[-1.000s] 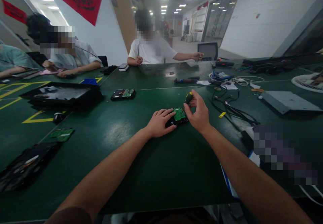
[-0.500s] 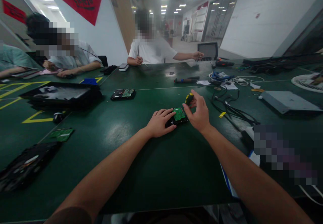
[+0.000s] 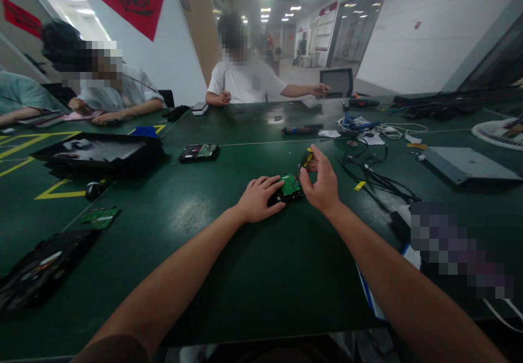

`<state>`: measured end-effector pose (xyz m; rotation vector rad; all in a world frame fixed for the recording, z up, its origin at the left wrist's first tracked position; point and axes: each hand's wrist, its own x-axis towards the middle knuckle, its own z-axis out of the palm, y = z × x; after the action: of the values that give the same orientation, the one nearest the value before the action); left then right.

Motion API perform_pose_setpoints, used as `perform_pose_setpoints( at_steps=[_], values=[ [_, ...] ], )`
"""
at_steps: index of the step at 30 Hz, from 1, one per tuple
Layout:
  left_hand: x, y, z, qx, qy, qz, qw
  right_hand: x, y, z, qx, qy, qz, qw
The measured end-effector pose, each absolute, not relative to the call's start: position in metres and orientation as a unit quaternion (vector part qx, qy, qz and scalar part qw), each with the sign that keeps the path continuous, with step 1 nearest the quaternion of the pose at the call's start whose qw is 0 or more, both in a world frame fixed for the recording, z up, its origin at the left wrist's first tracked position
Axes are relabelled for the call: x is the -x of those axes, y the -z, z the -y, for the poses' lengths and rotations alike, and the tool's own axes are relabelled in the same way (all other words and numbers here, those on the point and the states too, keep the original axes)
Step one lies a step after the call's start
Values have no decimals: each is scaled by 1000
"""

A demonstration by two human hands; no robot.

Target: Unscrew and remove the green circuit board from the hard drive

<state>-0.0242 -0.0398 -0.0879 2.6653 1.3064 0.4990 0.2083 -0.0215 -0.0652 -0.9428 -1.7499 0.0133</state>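
Observation:
A black hard drive with a green circuit board (image 3: 290,185) lies on the dark green table. Across its left part rests my left hand (image 3: 258,199), fingers along the far side and thumb along the near edge, gripping it against the tabletop. My right hand (image 3: 324,184) is closed around a yellow-and-black screwdriver (image 3: 306,158), held nearly upright over the drive's right end. The screwdriver's shaft points down at the board, but its tip is too small to make out clearly.
Another hard drive (image 3: 199,152) lies beyond my left hand. At left are a black tray (image 3: 98,153), a loose green circuit board (image 3: 101,218) and a black device part (image 3: 44,265). Cables (image 3: 371,175) and a grey metal box (image 3: 469,165) lie at right. Two co-workers sit opposite, another far left.
The screwdriver has turned slightly in my right hand, and the fingers on it have shifted. My left hand and the hard drive stay in place.

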Motion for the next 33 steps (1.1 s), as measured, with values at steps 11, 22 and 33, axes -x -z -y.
perform_pose_setpoints(
  at_steps=[11, 22, 33],
  values=[
    [24, 86, 41, -882, -162, -436, 70, -207, 65, 22, 401, -18, 737, 544],
    [23, 86, 40, -883, -160, -437, 64, -208, 65, 22, 397, -12, 740, 543],
    [24, 87, 40, -883, -162, -436, 70, -208, 68, 19, 399, -17, 734, 549]
  ],
)
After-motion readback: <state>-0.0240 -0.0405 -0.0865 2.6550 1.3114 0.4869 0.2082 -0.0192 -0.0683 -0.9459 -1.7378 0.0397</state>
